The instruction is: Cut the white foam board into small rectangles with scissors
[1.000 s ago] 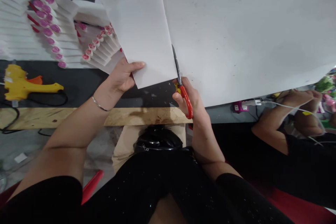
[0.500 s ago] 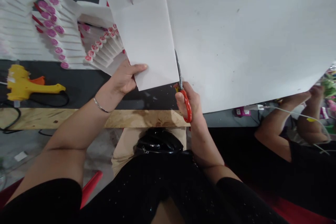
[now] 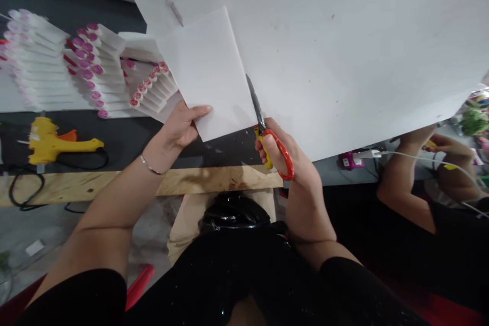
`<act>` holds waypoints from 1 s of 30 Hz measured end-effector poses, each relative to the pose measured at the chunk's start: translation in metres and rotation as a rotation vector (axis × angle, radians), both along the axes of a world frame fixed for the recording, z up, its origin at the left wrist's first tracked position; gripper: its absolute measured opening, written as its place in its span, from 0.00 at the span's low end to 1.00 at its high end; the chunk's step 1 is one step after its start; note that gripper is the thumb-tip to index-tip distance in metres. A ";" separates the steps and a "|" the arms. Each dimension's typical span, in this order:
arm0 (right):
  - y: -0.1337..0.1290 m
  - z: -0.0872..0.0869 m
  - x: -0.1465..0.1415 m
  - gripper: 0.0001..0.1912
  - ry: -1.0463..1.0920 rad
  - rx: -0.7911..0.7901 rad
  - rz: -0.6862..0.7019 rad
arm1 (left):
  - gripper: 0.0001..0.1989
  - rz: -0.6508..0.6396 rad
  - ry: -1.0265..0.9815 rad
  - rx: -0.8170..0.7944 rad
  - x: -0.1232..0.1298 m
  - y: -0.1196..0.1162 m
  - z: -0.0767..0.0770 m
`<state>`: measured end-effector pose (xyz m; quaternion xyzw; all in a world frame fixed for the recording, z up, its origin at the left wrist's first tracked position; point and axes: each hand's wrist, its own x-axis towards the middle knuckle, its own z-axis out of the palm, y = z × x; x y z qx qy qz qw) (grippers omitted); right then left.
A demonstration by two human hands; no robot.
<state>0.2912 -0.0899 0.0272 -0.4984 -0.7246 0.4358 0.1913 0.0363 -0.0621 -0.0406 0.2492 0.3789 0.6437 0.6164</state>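
Left fingers [image 3: 200, 111] pinch smooth rectangular white sheet [image 3: 214, 74]; right fingers [image 3: 272, 145] grip plastic-handled metal scissors [image 3: 258, 111].

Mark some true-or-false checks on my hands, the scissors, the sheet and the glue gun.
1. The right hand holds the scissors. True.
2. The left hand holds the glue gun. False: it holds the small sheet; the glue gun lies farther left.
3. The blades are at the small sheet's right edge. True.
4. The bracelet is on the right wrist. False: it is on the left.
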 end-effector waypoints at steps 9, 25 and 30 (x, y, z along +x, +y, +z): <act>0.011 -0.003 -0.008 0.32 -0.014 0.072 0.005 | 0.17 -0.019 0.066 0.028 -0.006 0.004 -0.001; 0.005 -0.012 -0.013 0.37 0.008 0.221 -0.065 | 0.22 -0.090 0.052 0.062 -0.007 0.002 0.000; 0.007 -0.017 -0.018 0.39 0.001 0.287 -0.117 | 0.22 -0.098 0.043 0.083 -0.009 0.001 0.003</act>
